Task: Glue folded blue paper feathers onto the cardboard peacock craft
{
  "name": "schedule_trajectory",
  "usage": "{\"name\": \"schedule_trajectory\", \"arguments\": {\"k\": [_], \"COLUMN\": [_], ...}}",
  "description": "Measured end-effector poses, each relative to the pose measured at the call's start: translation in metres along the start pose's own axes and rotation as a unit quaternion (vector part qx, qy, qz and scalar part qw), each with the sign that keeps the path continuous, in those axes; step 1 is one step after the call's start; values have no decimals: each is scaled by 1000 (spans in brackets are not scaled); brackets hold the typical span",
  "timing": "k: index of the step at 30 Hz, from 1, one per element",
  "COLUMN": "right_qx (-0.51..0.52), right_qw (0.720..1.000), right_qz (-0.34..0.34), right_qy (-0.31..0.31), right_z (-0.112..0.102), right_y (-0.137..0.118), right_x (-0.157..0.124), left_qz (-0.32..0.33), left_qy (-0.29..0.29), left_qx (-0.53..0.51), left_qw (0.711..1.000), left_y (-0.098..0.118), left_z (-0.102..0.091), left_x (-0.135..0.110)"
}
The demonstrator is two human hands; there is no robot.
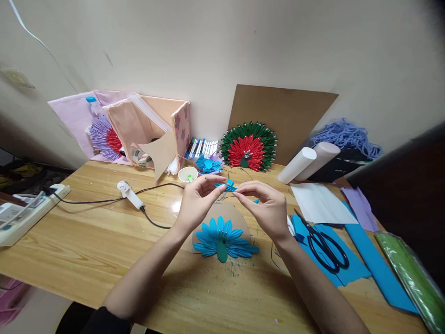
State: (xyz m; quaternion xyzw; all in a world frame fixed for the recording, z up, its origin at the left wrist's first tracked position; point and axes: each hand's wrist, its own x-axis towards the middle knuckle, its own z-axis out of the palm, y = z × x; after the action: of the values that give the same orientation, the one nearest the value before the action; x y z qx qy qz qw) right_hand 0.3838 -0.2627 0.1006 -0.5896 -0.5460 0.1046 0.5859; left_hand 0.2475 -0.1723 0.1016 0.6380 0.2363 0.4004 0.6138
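Note:
Both hands meet above the middle of the table, pinching a small folded strip of blue paper [227,187] between them. My left hand [199,198] grips its left end with thumb and fingers. At the right end, the thumb and forefinger of my right hand [266,204] close on it. Below the hands lies a blue paper peacock [222,234] with a green body, its petal-like feathers fanned out on a rounded cardboard piece [239,211]. A small white paper cup [187,174] stands just beyond my left hand.
Black-handled scissors [325,246] rest on blue paper [354,273] at right, near a green plastic-wrapped pack [405,273]. A red and green paper peacock [248,146] leans at the back. Left are a corded white switch [130,195], a power strip [33,215] and a peach box [181,134].

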Motion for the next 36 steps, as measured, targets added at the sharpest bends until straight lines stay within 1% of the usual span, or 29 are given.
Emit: {"name": "schedule_trajectory", "arguments": {"k": [3, 5, 8, 10, 13, 16, 20, 24, 27, 30, 36], "right_qx": [6, 23, 60, 77, 79, 86, 104, 117, 130, 136, 143], "right_qw": [1000, 1000, 997, 994, 992, 992, 988, 984, 981, 980, 976], "right_qz": [2, 15, 53, 77, 93, 96, 108, 119, 131, 144, 164], "right_qy": [7, 3, -8, -17, -22, 0, 39, 57, 51, 34, 8], "right_z": [3, 4, 5, 4, 5, 7, 11, 15, 17, 17, 15], "right_y": [0, 1, 2, 3, 5, 5, 6, 6, 7, 7, 7], "right_x": [-2, -3, -4, -3, -2, -2, -4, -7, -7, -7, -3], "left_qz": [-21, -25, -20, -18, -14, -24, -48, -53, -60, -65, -61], "left_qy": [15, 19, 22, 14, 0, 10, 28, 45, 57, 66, 74], "left_qx": [-38, -46, -35, -21, -8, -6, -29, -45, -49, -47, -47], "left_qw": [999, 998, 999, 1000, 1000, 1000, 998, 997, 995, 995, 994], "left_y": [-3, -5, -5, -4, -1, -1, -6, -9, -8, -7, -8], "left_z": [1, 1, 1, 1, 3, 5, 6, 7, 7, 8, 7], "left_x": [1, 1, 2, 2, 0, -1, 0, 0, 1, 1, 2]}}
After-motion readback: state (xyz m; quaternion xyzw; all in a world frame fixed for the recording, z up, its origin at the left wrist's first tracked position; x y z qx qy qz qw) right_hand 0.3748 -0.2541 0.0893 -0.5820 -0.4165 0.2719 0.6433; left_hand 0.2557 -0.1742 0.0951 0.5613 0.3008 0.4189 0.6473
